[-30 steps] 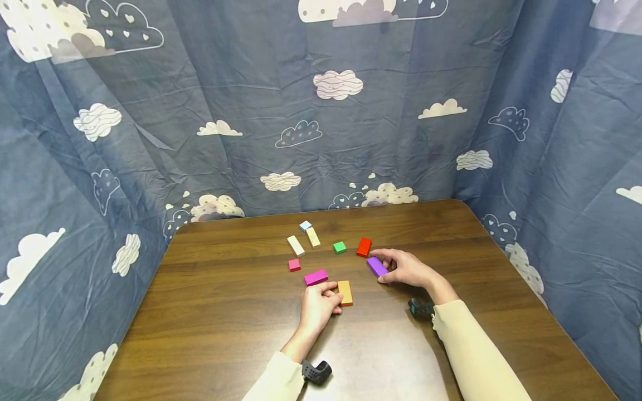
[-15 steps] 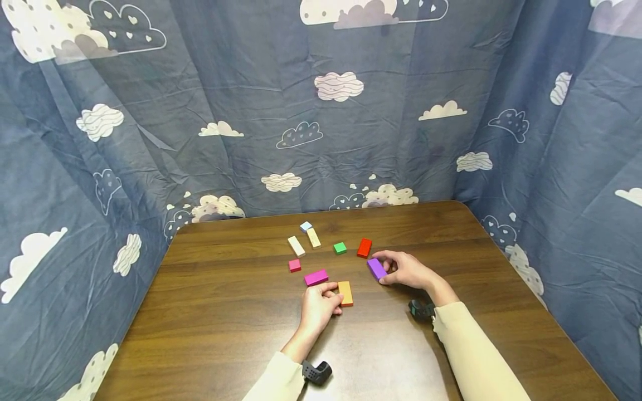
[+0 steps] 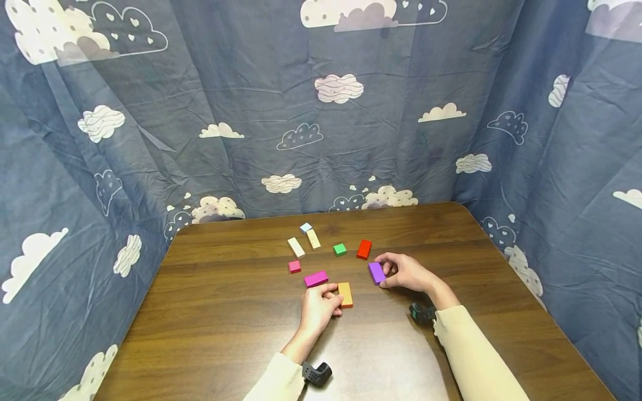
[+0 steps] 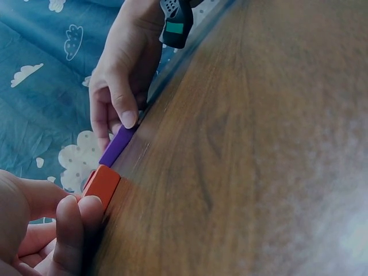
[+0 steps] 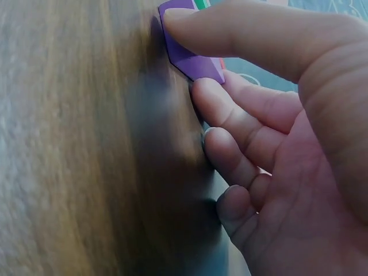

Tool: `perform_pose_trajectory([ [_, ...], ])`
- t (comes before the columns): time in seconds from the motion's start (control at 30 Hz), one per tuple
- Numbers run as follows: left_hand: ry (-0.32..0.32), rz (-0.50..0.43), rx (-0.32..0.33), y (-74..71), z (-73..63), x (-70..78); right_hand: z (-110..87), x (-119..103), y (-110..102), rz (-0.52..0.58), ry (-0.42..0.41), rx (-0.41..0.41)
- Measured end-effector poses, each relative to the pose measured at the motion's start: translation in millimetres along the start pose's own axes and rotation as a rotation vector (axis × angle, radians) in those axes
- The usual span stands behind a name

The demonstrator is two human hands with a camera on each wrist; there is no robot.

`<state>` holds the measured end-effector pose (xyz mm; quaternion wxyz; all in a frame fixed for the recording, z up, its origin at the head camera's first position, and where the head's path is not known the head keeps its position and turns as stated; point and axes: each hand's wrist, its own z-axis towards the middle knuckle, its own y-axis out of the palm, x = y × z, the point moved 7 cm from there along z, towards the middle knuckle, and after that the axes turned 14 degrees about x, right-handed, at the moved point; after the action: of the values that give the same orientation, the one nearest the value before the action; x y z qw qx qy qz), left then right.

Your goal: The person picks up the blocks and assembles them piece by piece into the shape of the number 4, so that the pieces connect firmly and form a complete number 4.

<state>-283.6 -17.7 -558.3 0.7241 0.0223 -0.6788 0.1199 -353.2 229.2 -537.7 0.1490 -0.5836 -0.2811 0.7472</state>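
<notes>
An orange rectangular block (image 3: 345, 294) lies flat on the table, and my left hand (image 3: 317, 306) grips it from its left side with thumb and fingers. In the left wrist view the fingertips press the near part of the orange block (image 4: 102, 185). To the right and farther back, my right hand (image 3: 408, 273) pinches a purple rectangular block (image 3: 376, 273) between thumb and index finger. The right wrist view shows the thumb over one end of the purple block (image 5: 194, 62), the other fingers curled near the table. A gap separates the two blocks.
Around the hands lie a magenta block (image 3: 316, 279), a pinkish-red block (image 3: 294, 267), a green block (image 3: 340, 249) and a red block (image 3: 364, 249). Farther back are two cream blocks (image 3: 296, 248) and a light blue one (image 3: 306, 228). A cloud-patterned curtain (image 3: 281, 156) encloses the wooden table (image 3: 210, 312).
My right hand has turned the purple block, so its long side now runs closer to straight away from me, and has shifted it slightly nearer. The left hand stays on the orange block.
</notes>
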Motion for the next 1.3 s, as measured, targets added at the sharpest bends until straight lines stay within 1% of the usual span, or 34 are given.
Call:
perform_pose_trajectory([
  [0.17,-0.003,-0.012,-0.002,0.8,-1.9,0.4,-1.7,0.2,0.9,-0.011,0.009,0.018],
  [0.27,0.015,0.003,0.004,0.4,-1.7,2.5,-2.2,-1.2,0.4,-0.027,0.009,0.027],
  [0.47,0.044,0.025,0.011,-0.6,0.4,2.1,-3.1,-3.6,0.2,-0.070,0.011,0.036],
  [0.57,0.043,0.028,0.012,-1.2,0.5,2.4,-3.3,-5.3,0.4,-0.089,0.013,0.041],
  [0.7,0.041,0.030,0.020,-1.4,0.4,2.6,-3.1,-8.8,0.1,-0.089,0.019,0.052],
  [0.93,0.000,-0.008,0.000,1.4,-0.8,0.6,-2.3,-15.1,2.7,-0.058,0.027,0.042],
  [1.07,0.006,-0.004,0.000,1.6,-1.2,1.0,-1.5,-17.3,3.9,-0.042,0.026,0.039],
  [1.3,0.001,-0.003,0.001,0.9,-1.4,1.8,4.1,-24.2,7.0,-0.062,0.025,0.049],
])
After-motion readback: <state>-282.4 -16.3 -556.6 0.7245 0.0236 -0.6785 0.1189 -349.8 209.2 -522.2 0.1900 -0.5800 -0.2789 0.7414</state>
